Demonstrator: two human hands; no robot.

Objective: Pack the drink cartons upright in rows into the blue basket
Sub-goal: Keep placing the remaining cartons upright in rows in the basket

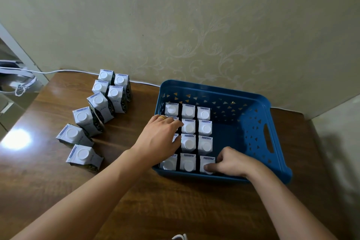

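The wooden table (175,200) carries everything, and on it the blue basket (243,115) serves as the marker for all else. Inside the basket, against its left wall, the packed cartons (188,126) stand upright in three rows of four, caps up; the right part of its floor is bare. Outside, left of the basket, eight loose cartons (97,103) wait in a curving line, upright and close together. The left hand (161,134) lies over the basket's left rim, fingers straight and pressed together on the tops of the leftmost row. The right hand (231,162) is at the basket's near wall, fingers curled, thumb and fingertips pinching the nearest carton (206,163) of the third row at its cap end. From here, the likely trouble is that this carton, with open floor to its right, tips that way when let go, since nothing braces it. The left hand's push could likewise shove the block sideways and lean the rows.
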